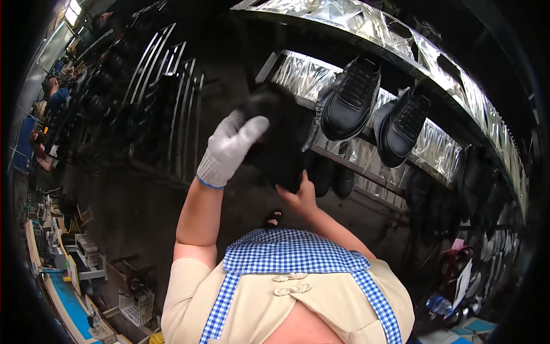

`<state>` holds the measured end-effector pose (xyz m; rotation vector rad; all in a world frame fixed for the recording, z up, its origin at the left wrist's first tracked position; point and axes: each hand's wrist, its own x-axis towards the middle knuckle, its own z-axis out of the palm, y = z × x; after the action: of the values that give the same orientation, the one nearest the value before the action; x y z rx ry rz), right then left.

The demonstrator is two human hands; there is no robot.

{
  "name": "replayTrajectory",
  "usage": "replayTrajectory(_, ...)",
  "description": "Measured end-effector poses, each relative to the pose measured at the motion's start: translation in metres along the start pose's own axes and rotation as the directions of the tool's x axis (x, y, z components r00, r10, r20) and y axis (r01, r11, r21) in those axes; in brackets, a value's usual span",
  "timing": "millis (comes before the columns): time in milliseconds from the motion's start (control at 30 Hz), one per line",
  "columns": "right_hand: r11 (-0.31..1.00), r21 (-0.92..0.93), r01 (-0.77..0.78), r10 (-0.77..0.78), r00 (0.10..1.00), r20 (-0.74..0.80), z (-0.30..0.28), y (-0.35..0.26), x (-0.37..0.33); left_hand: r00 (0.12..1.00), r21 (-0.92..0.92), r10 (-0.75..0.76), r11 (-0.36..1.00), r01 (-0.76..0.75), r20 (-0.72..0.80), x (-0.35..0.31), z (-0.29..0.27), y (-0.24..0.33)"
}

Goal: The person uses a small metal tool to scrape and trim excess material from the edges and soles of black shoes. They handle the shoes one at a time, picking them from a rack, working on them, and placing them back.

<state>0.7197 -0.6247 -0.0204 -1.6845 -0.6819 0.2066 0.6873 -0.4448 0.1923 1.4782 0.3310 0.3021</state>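
Note:
My left hand (226, 150), in a white knit glove with a blue cuff edge, is closed on a black shoe (268, 103) that is smeared by motion. Just right of it and lower, my bare right hand (301, 198) grips the lower end of another dark shoe (287, 163), its thumb and fingers on either side. The two dark shapes overlap, so where one ends is hard to see. Close by on the right, a black lace-up shoe (352, 98) and a second black lace-up shoe (403, 127) sit toe-down on a rack.
The metal rack (366, 166), lined with crinkled silvery film, runs along the right with more dark shoes (475, 183) hanging low. Metal racks (177, 92) stand at the left. People (51, 92) are at the far left, above a blue-topped workbench (71, 304).

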Motion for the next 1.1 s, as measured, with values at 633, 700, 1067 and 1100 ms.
replayTrajectory(633, 0.775, 0.62, 0.117, 0.395, 0.676, -0.622, -0.09, -0.009, 0.012, 0.442, 0.535, 0.659, 0.07, -0.842, 0.609, 0.052, 0.084, -0.075)
replayTrajectory(700, 0.747, 0.635, 0.196, 0.432, 0.583, -0.688, -0.131, -0.003, 0.001, 0.318, 0.489, 0.692, -0.058, -0.87, 0.648, 0.065, 0.112, -0.078)
replayTrajectory(1067, 0.621, 0.783, -0.033, 0.639, 0.6, -0.482, -0.195, -0.052, 0.017, 0.405, 0.505, 0.584, -0.008, -0.863, 0.703, 0.056, 0.138, -0.063)
replayTrajectory(1100, 0.608, 0.793, -0.024, 0.645, 0.598, -0.476, -0.196, -0.051, 0.017, 0.406, 0.459, 0.602, 0.073, -0.886, 0.688, 0.044, 0.143, -0.059)
